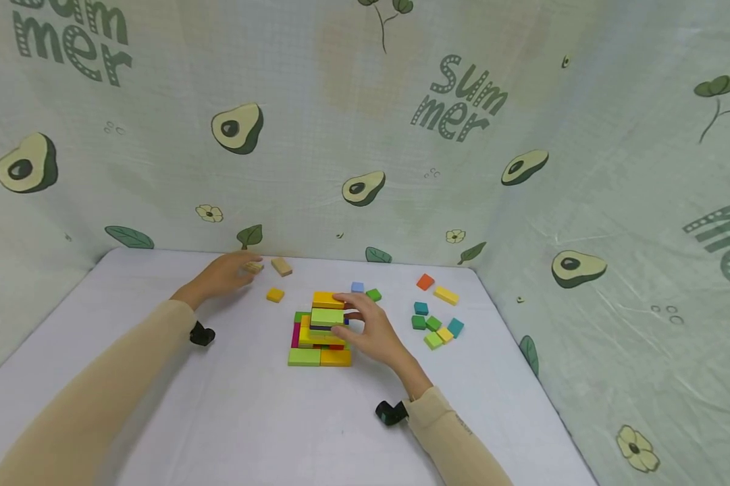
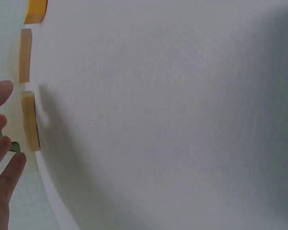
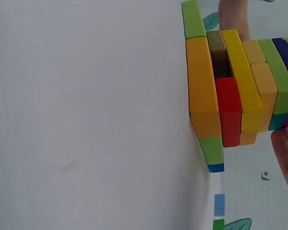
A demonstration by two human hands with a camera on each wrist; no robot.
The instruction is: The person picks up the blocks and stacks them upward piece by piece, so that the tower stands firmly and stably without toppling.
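A tower of coloured wooden blocks (image 1: 304, 356) stands in the middle of the table. My right hand (image 1: 371, 331) holds its upper right side, thumb at the front and bent fingers round toward the back. From the right wrist view, fingers (image 3: 284, 151) rest close along the side of the upper blocks, beside a magenta block and a navy block (image 3: 284, 52). My left hand (image 1: 225, 273) reaches over a plain wooden block (image 1: 253, 267) near the table's back edge. Its fingers are spread around that block (image 2: 30, 122) in the left wrist view, without a grip.
Another plain block (image 1: 281, 266) and a yellow-orange block (image 1: 275, 295) lie right of the left hand. Behind the tower are a light blue block (image 1: 357, 287) and a green one (image 1: 373, 295). Several loose blocks, including a red-orange one (image 1: 425, 281), lie to the right. A printed cloth (image 1: 304, 223) hangs behind.
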